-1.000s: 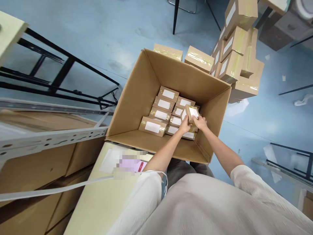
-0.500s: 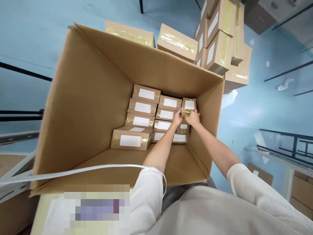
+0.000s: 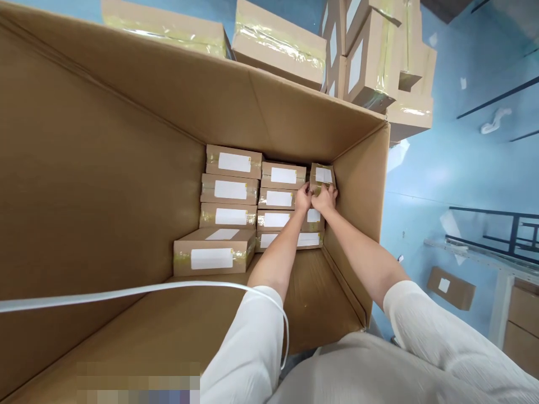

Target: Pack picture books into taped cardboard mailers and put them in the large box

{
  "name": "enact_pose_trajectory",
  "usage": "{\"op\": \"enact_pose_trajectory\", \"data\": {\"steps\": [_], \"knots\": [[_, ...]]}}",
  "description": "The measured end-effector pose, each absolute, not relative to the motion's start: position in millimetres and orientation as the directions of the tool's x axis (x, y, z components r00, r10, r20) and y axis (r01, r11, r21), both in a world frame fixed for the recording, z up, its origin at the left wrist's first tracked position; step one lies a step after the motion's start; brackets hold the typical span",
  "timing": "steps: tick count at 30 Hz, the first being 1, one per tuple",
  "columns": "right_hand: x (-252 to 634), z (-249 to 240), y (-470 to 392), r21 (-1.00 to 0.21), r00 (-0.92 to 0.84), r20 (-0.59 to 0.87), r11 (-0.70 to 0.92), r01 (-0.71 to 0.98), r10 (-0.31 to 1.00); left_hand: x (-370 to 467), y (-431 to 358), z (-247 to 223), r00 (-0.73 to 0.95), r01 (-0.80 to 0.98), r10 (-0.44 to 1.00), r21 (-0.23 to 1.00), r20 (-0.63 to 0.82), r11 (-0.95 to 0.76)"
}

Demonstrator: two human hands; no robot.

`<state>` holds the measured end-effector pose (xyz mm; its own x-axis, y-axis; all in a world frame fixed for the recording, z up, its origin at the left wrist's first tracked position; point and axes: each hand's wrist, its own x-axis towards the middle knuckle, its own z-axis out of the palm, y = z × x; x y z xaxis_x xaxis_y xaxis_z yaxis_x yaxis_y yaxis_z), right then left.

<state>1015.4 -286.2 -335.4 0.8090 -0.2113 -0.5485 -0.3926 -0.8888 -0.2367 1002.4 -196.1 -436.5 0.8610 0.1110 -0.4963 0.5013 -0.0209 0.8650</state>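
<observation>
Both my hands reach deep into a large open cardboard box (image 3: pixel 357 168). At its right end sits a small taped carton (image 3: pixel 323 175) with a white label, slightly tilted, on top of a stack. My right hand (image 3: pixel 325 198) grips the near edge of that carton, fingers curled over its front and right side. Close beside it, my left hand (image 3: pixel 302 198) has its fingers closed at the carton's left front corner; its fingertips are partly hidden. Below the hands, another labelled carton (image 3: pixel 312 240) lies at the bottom of the same stack.
Stacks of labelled cartons (image 3: pixel 234 163) fill the left and middle of the big box. A nearer carton (image 3: pixel 213 259) stands in front of the left stack. More taped cartons (image 3: pixel 280 42) stand behind the far wall. A white strap (image 3: pixel 126 293) crosses the near left side.
My view has moved closer, over the box. The small carton has tilted and sits slightly differently in its corner. My hands have drawn closer together at its front edge.
</observation>
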Motion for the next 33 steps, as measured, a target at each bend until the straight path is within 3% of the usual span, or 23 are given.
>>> {"op": "enact_pose_trajectory", "data": {"steps": [6, 11, 15, 20, 29, 33], "knots": [[1012, -358, -299, -0.230, 0.791, -0.590, -0.906, -0.356, -0.161, 1022, -213, -443, 0.767, 0.637, 0.164, 0.767, -0.620, -0.078], [1004, -370, -301, -0.280, 0.765, -0.631, -0.881, -0.380, -0.129, 1022, -212, -444, 0.758, 0.620, 0.095, 0.759, -0.645, 0.200], [1005, -383, -303, -0.290, 0.758, -0.639, -0.873, -0.392, -0.128, 1029, -207, -441, 0.778, 0.599, -0.011, 0.737, -0.628, 0.315], [1030, -403, -308, -0.228, 0.701, -0.708, -0.911, -0.343, -0.087, 1023, -200, -434, 0.694, 0.515, 0.151, 0.631, -0.704, 0.580], [1008, -409, -301, -0.237, 0.689, -0.720, -0.907, -0.347, -0.075, 973, -170, -424, 0.523, 0.614, 0.283, 0.586, -0.804, 0.528], [986, -394, -301, -0.321, 0.721, -0.690, -0.864, -0.387, -0.066, 966, -161, -396, 0.517, 0.646, 0.280, 0.583, -0.809, 0.493]]}}
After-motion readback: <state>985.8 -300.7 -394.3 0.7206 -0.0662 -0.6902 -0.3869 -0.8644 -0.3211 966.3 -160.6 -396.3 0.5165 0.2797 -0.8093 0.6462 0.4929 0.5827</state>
